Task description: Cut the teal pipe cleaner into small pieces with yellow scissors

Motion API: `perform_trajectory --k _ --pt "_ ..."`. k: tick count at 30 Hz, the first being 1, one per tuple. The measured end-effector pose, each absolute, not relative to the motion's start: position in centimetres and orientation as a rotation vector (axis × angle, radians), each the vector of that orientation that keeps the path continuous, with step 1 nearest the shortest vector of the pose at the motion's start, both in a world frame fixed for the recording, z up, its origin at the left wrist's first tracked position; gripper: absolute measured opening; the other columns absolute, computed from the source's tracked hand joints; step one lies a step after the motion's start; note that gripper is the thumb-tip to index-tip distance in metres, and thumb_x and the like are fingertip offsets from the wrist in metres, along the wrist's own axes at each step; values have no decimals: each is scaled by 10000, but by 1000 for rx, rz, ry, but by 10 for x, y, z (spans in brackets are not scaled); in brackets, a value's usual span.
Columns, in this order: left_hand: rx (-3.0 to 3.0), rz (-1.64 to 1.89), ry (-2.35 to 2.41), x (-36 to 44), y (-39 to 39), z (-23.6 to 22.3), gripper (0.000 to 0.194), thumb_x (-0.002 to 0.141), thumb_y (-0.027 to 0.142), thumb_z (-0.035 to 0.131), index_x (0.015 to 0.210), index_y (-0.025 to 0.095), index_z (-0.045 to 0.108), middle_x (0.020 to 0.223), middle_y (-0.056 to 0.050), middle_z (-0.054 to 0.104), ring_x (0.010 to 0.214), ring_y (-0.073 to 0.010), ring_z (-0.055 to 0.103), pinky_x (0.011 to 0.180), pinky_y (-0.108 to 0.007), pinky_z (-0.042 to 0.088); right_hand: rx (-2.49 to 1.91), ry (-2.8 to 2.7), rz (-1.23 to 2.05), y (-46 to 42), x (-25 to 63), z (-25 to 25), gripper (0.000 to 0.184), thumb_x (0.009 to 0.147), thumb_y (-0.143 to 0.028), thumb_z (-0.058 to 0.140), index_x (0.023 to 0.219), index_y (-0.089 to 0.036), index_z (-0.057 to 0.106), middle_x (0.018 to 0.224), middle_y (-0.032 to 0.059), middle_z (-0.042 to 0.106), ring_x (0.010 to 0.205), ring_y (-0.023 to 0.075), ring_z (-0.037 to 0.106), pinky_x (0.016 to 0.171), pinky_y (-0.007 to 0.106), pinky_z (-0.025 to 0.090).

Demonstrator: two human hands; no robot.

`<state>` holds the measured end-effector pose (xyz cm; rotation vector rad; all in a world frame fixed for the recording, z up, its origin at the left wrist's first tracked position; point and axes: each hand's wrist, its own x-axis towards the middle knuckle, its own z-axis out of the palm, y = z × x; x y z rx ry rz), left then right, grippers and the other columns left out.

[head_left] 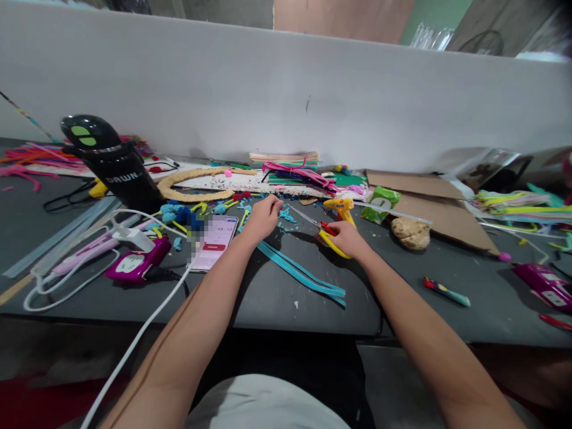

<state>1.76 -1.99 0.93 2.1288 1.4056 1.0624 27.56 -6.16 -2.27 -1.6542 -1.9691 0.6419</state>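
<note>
My right hand (348, 238) is closed around the red and yellow handles of a pair of scissors (329, 239). The blades point left, toward my left hand (267, 215). My left hand's fingers are pinched together; whatever lies between them is too small or hidden to tell. Small blue fuzzy pieces (286, 214) lie beside its fingertips. Several long blue pipe cleaners (304, 271) stretch across the grey table, from below my left wrist toward the front right. A phone (217, 243) lies to the left of my left forearm.
A black bottle (120, 170) stands at the left, near a purple power bank (138, 259) and a white cable (147, 319). Behind my hands are a tan ring (196, 195) and bundled pipe cleaners (299, 173). Toward the right are a yellow glue gun (340, 207), cardboard (456, 223) and a small cutter (447, 292).
</note>
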Motion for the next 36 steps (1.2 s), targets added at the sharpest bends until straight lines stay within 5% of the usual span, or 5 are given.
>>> perform_trajectory --k 11,36 --pt "2157 1031 1435 19 -18 7 389 963 424 326 660 204 434 640 -11 529 620 -148 450 607 -286 300 -1611 -1894 739 -63 275 -21 423 637 -580 693 668 -166 611 591 7 505 594 147 432 532 268 352" --pt "2160 1028 1410 19 -15 6 388 972 402 322 678 197 470 677 -22 571 659 -155 498 633 -288 331 -1613 -2008 622 -60 280 -25 454 685 -616 633 604 -179 539 580 -30 378 578 113 316 512 255 255"
